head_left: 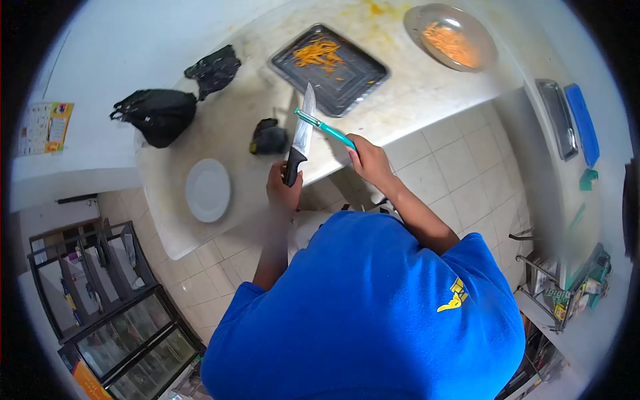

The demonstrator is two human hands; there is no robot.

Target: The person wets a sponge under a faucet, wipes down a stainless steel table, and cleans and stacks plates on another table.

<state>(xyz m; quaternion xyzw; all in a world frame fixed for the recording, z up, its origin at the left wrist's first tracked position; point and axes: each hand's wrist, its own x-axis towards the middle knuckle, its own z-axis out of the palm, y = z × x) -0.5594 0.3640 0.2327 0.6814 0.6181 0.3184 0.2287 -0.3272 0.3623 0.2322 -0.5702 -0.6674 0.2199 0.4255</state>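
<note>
My left hand (285, 189) is closed round the black handle of a kitchen knife (305, 137), its blade pointing away from me over the counter's edge. In my right hand (371, 161) is a teal-handled peeler (335, 134), and its head overlaps the blade in this view; whether they touch I cannot tell. Beyond them lies a black tray (363, 90) with thin orange strips (319, 55) in its far left part. A small black plastic bag (269, 137) sits just left of the knife, with something I cannot make out in it.
The pale counter (250, 93) carries a white plate (208, 191) at left, a full black bag (157, 117), a crumpled black bag (214, 69) and a bowl (481, 41) of orange shreds at far right. A dark shelf rack (100, 273) stands lower left.
</note>
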